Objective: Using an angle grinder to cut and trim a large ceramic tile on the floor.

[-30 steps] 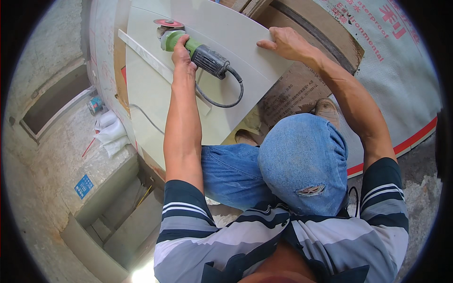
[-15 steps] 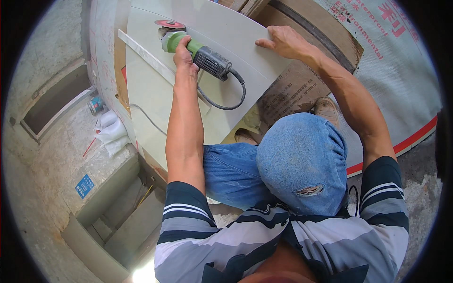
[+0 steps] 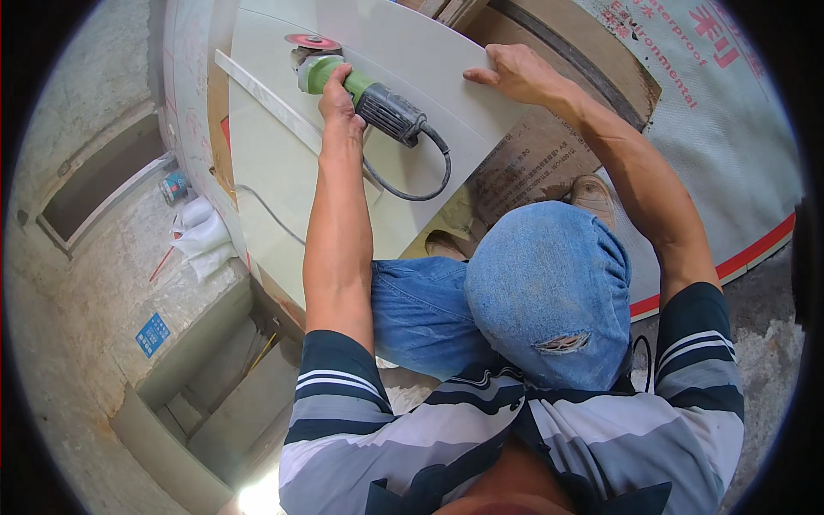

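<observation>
In my left hand [image 3: 337, 96] is a green and black angle grinder [image 3: 386, 112], its fingers wrapped around the green body. The grinder's red-faced disc [image 3: 312, 41] is at the far end, over a pale tile slab [image 3: 429, 73]; I cannot tell whether it touches the surface. A thin line runs along the slab near the disc. The slab's right edge is under my right hand [image 3: 519, 73], with its thumb along the surface and its other fingers curled at the edge, partly hidden. A narrow white strip [image 3: 275, 105] lies across the slab left of the grinder.
The grinder's black cord [image 3: 436, 190] loops over the slab toward me. Brown cardboard [image 3: 528, 167] lies by my shoes. Printed protective sheeting [image 3: 721, 172] covers the floor at right. White bags [image 3: 204, 233] and a can [image 3: 174, 187] stand at left, above a recessed concrete opening [image 3: 223, 378].
My left hand and the grinder have shifted very slightly to the right, disc included. My right hand stays at the slab's edge.
</observation>
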Motion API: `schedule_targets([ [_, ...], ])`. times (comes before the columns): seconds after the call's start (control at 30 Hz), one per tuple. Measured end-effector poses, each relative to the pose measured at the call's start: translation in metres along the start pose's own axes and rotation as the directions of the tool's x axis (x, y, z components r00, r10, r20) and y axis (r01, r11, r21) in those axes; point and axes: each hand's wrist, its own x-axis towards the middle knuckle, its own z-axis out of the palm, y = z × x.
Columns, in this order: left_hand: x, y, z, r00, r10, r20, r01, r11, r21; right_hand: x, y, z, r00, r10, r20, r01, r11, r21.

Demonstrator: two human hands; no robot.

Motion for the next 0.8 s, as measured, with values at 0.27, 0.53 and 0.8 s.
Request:
schedule_targets([
  [0.27, -0.006, -0.004, 0.002, 1.0, 0.005, 0.005, -0.005, 1.0, -0.01, 0.002, 0.007, 0.004, 1.0, -0.03, -0.008, 0.03, 1.0, -0.008],
  [0.53, -0.01, -0.009, 0.002, 1.0, -0.026, -0.011, 0.026, 1.0, -0.018, 0.004, 0.012, 0.01, 0.99, -0.107, -0.097, 0.107, 0.994, -0.003],
  [0.8, -0.013, -0.013, 0.002, 1.0, 0.014, -0.013, -0.014, 1.0, -0.009, 0.006, 0.013, 0.011, 0.989, -0.119, -0.085, 0.119, 0.993, -0.014],
])
